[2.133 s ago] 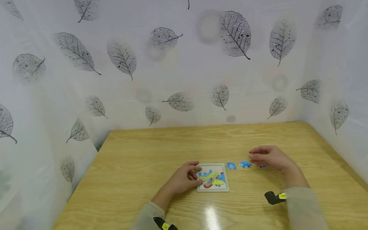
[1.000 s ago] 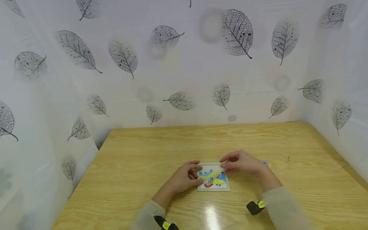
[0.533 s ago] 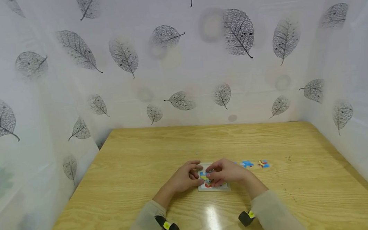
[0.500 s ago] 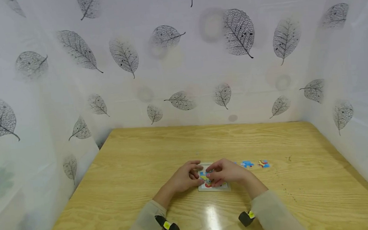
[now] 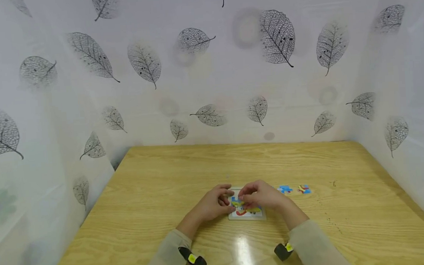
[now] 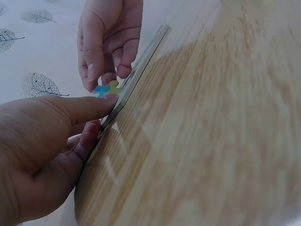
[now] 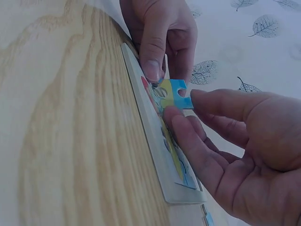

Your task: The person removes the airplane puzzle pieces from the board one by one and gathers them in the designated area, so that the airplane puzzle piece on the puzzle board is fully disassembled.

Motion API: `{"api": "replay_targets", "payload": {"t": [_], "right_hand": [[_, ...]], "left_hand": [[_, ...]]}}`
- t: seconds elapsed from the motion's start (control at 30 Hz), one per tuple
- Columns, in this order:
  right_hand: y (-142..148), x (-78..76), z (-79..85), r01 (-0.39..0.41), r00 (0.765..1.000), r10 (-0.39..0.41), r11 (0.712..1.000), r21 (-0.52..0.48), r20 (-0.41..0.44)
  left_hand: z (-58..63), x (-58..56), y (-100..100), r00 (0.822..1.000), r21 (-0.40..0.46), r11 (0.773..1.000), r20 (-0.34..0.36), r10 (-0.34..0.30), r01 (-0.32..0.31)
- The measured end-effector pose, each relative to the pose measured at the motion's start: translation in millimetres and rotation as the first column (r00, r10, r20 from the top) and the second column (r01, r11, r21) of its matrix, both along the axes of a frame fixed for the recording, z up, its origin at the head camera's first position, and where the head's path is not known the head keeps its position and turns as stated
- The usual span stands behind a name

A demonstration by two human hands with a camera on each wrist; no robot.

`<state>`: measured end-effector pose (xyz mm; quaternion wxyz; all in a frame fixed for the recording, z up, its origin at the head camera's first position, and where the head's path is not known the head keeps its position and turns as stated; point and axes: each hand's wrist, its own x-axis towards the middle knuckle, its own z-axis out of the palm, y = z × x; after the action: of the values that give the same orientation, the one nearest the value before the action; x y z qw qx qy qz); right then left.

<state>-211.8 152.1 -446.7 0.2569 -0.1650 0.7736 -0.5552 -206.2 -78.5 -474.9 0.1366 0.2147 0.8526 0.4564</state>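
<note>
A small jigsaw puzzle tray point(image 5: 247, 218) with a pale frame and a yellow-and-red aeroplane picture lies on the table. My left hand point(image 5: 212, 204) grips its left side, the thumb on the lower part and fingers at the upper part. My right hand point(image 5: 263, 194) is over the tray's right half. In the right wrist view, a blue-and-yellow puzzle piece point(image 7: 178, 95) stands tilted up from the picture, pinched by the right thumb and fingertips. The left wrist view shows this piece point(image 6: 106, 89) close to the left thumb. My right hand hides part of the picture.
Two loose blue puzzle pieces lie right of the tray, one mostly blue point(image 5: 285, 189) and one with red and yellow point(image 5: 303, 189). The wooden table point(image 5: 171, 170) meets a leaf-patterned white curtain point(image 5: 216, 76) at the back and sides.
My right hand has moved left from above the loose pieces onto the tray and, lately, shifted only slightly there. The left hand has stayed on the tray's left side.
</note>
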Motion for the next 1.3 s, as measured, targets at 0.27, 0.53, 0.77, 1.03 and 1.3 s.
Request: {"api": "replay_targets", "payload": {"t": [0.27,0.53,0.77,1.03,1.3], "right_hand": [[0.5,-1.4,-0.8,0.033,0.999,-0.032,0.999,0.018,-0.015],[22.1,-11.8,-5.2,0.038,0.997,-0.035,0.999,-0.039,0.073],[48.1,-17.0,-0.6,0.046,0.992,-0.041,0.998,-0.042,0.116],[69.7,-20.6,-3.3,0.037,0.994,-0.031,0.998,-0.049,0.106],[94.7,-21.8,-3.7,0.009,0.996,-0.007,1.0,-0.016,0.088]], "left_hand": [[-2.6,-0.6,-0.5,1.0,-0.002,1.0,0.012,0.014,-0.014],[-4.8,0.4,0.1,1.0,-0.007,1.0,0.008,0.023,-0.023],[-4.0,1.2,0.8,0.999,-0.021,0.999,0.023,0.034,-0.034],[-3.2,1.1,1.7,0.999,-0.019,0.999,0.017,0.029,-0.029],[-2.3,1.7,2.4,0.999,-0.021,0.999,0.021,0.035,-0.035]]}}
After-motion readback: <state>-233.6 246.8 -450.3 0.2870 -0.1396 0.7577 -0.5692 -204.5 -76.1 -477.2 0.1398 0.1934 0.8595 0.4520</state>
